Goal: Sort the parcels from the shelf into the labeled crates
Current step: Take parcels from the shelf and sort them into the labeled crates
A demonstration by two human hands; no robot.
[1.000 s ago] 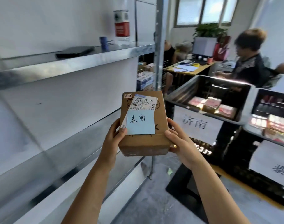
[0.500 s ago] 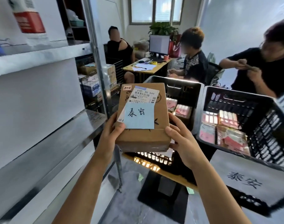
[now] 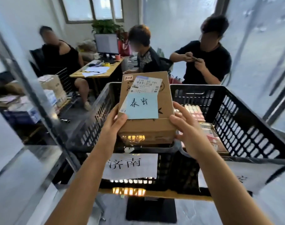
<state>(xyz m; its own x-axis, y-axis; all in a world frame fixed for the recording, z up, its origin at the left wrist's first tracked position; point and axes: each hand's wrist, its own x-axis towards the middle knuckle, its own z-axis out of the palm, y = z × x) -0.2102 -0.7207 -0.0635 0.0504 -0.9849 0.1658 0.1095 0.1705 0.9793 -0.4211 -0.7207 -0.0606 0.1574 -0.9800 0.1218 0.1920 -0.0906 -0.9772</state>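
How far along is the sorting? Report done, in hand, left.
Done: parcels already lie in the right crate. In hand: left hand and right hand hold a box with a blue note by the left crate. Left: placing it in its matching crate; remaining shelf stock is out of view.

Arms extended forward, left hand [image 3: 117, 126] and right hand [image 3: 185, 131] grip the parcel [image 3: 164, 101].

Wooden desk [image 3: 111, 70] with monitor [image 3: 106, 43] and papers [image 3: 94, 70], potted plant [image 3: 106, 27], window [image 3: 93, 8] behind
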